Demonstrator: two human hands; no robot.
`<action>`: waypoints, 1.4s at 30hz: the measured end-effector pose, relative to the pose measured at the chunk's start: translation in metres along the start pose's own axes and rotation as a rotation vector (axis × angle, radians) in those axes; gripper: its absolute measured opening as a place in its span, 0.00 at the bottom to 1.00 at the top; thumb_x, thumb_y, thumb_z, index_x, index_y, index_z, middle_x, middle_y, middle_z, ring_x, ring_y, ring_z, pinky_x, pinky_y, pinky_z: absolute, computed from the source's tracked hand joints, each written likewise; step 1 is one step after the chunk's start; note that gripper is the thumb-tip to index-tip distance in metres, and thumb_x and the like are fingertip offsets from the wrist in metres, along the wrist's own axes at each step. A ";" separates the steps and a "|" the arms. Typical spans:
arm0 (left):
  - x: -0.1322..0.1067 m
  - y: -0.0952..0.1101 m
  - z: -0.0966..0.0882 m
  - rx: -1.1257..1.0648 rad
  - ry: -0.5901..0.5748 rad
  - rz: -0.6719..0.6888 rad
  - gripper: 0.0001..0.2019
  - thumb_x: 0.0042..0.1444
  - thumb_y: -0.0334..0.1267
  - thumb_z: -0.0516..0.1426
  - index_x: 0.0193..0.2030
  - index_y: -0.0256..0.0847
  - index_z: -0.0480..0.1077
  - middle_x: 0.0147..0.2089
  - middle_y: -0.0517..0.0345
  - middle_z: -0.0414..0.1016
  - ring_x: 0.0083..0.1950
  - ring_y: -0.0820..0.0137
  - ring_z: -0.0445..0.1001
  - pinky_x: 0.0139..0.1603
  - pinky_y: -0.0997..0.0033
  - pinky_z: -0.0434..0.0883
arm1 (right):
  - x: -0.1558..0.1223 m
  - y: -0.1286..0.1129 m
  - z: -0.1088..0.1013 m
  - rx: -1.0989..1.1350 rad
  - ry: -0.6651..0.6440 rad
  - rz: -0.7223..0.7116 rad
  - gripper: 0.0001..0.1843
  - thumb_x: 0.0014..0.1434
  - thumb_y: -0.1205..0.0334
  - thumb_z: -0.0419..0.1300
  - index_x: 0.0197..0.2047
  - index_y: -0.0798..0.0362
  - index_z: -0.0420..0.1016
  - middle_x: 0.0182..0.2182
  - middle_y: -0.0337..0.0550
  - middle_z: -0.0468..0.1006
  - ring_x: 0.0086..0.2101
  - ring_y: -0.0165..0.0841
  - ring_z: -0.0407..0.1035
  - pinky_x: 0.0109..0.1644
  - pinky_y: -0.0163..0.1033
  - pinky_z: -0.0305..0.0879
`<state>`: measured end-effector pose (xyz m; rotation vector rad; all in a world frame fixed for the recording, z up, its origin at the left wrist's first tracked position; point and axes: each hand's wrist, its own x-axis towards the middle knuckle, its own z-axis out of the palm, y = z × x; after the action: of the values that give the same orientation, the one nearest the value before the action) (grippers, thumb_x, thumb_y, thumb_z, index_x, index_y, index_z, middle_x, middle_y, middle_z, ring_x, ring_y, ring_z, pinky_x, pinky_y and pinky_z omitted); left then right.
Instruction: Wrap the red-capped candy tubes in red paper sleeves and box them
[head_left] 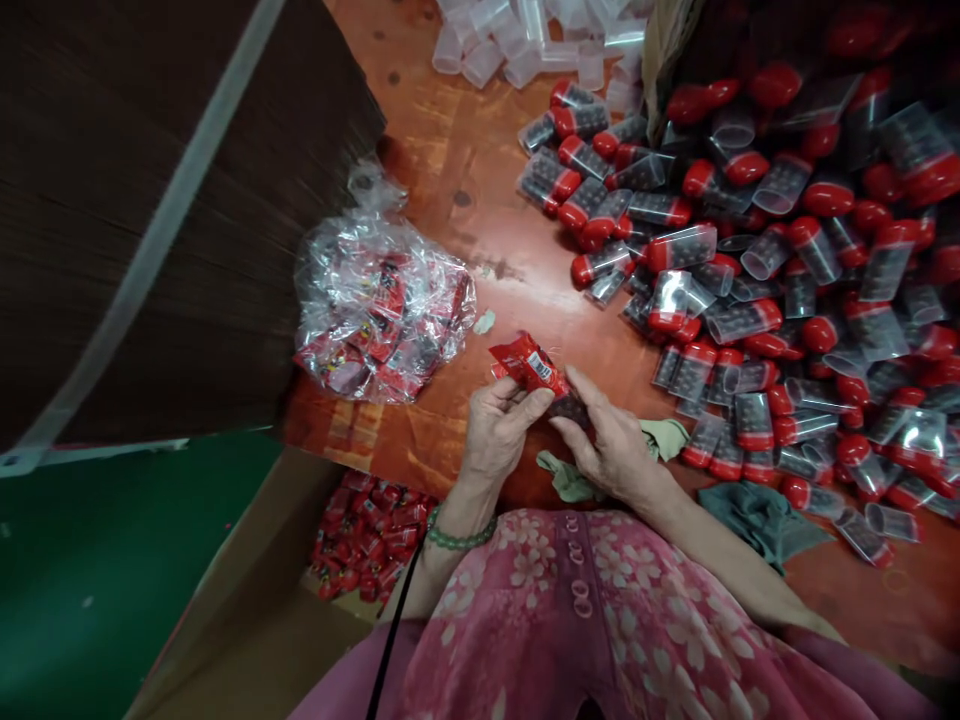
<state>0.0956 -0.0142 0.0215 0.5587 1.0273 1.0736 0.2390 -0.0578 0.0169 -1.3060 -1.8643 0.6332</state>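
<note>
My pink flowered garment (517, 610) lies nearest, and just beyond it my hands are close together above the table (465, 210). My left hand (498, 428) pinches a red packet (525, 360) with a white label, thumb against fingers; my right hand (613, 440) grips the dark piece (568, 408) at its lower end, though I can't tell whether the two are joined. To the left sits a clear plastic bag (386, 310) of red packs; to my right spreads a heap of red-ended clear tubes (681, 246).
</note>
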 end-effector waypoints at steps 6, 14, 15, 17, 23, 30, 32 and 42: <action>0.006 -0.010 0.009 -0.085 0.069 -0.046 0.19 0.31 0.44 0.75 0.31 0.40 0.80 0.31 0.61 0.82 0.31 0.75 0.76 0.40 0.75 0.73 | 0.002 0.002 -0.003 0.068 0.034 0.139 0.29 0.67 0.60 0.57 0.69 0.49 0.57 0.58 0.51 0.75 0.52 0.39 0.76 0.55 0.42 0.75; 0.009 -0.009 -0.001 0.079 -0.111 -0.064 0.14 0.47 0.46 0.70 0.35 0.39 0.81 0.34 0.58 0.82 0.33 0.73 0.76 0.39 0.74 0.73 | 0.000 0.017 -0.007 0.777 -0.101 0.565 0.27 0.62 0.50 0.62 0.61 0.47 0.65 0.35 0.39 0.79 0.27 0.28 0.72 0.26 0.32 0.71; 0.010 -0.008 -0.002 0.078 -0.147 -0.083 0.14 0.47 0.46 0.70 0.35 0.38 0.81 0.33 0.58 0.82 0.33 0.72 0.77 0.39 0.73 0.73 | 0.000 0.018 -0.007 0.814 -0.095 0.581 0.27 0.61 0.50 0.63 0.61 0.46 0.65 0.36 0.39 0.79 0.28 0.28 0.72 0.25 0.31 0.70; 0.011 -0.007 -0.002 0.057 -0.178 -0.128 0.15 0.46 0.47 0.70 0.34 0.37 0.81 0.33 0.56 0.82 0.33 0.71 0.77 0.40 0.71 0.73 | -0.001 0.019 -0.006 0.784 -0.077 0.580 0.27 0.62 0.50 0.62 0.62 0.47 0.64 0.38 0.40 0.80 0.28 0.28 0.72 0.26 0.31 0.70; 0.011 -0.006 0.004 -0.072 -0.124 -0.175 0.20 0.41 0.46 0.72 0.40 0.39 0.81 0.36 0.54 0.83 0.38 0.68 0.80 0.47 0.70 0.73 | 0.003 0.014 -0.006 0.336 -0.002 0.391 0.25 0.62 0.54 0.62 0.60 0.51 0.65 0.45 0.46 0.81 0.39 0.35 0.78 0.40 0.39 0.75; 0.006 -0.002 0.006 -0.057 -0.112 -0.153 0.17 0.35 0.44 0.74 0.33 0.38 0.82 0.34 0.53 0.83 0.36 0.69 0.79 0.45 0.70 0.74 | 0.000 0.009 -0.009 0.251 0.003 0.311 0.20 0.62 0.53 0.62 0.54 0.49 0.65 0.42 0.44 0.82 0.34 0.34 0.79 0.37 0.38 0.75; 0.005 -0.002 0.007 -0.050 -0.103 -0.167 0.17 0.33 0.43 0.74 0.31 0.38 0.81 0.33 0.53 0.83 0.34 0.68 0.78 0.44 0.68 0.74 | -0.003 0.006 -0.008 0.217 0.023 0.271 0.18 0.62 0.54 0.62 0.53 0.48 0.66 0.46 0.46 0.82 0.38 0.37 0.80 0.40 0.40 0.77; -0.003 0.000 0.010 -0.066 -0.058 -0.033 0.20 0.32 0.45 0.75 0.31 0.38 0.79 0.30 0.59 0.80 0.30 0.74 0.74 0.40 0.73 0.72 | -0.005 0.001 -0.010 0.173 0.052 0.203 0.14 0.64 0.54 0.61 0.50 0.48 0.68 0.39 0.42 0.82 0.33 0.34 0.78 0.38 0.37 0.75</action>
<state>0.1044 -0.0160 0.0274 0.5152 0.9441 1.0530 0.2488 -0.0621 0.0202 -1.3928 -1.6090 0.8395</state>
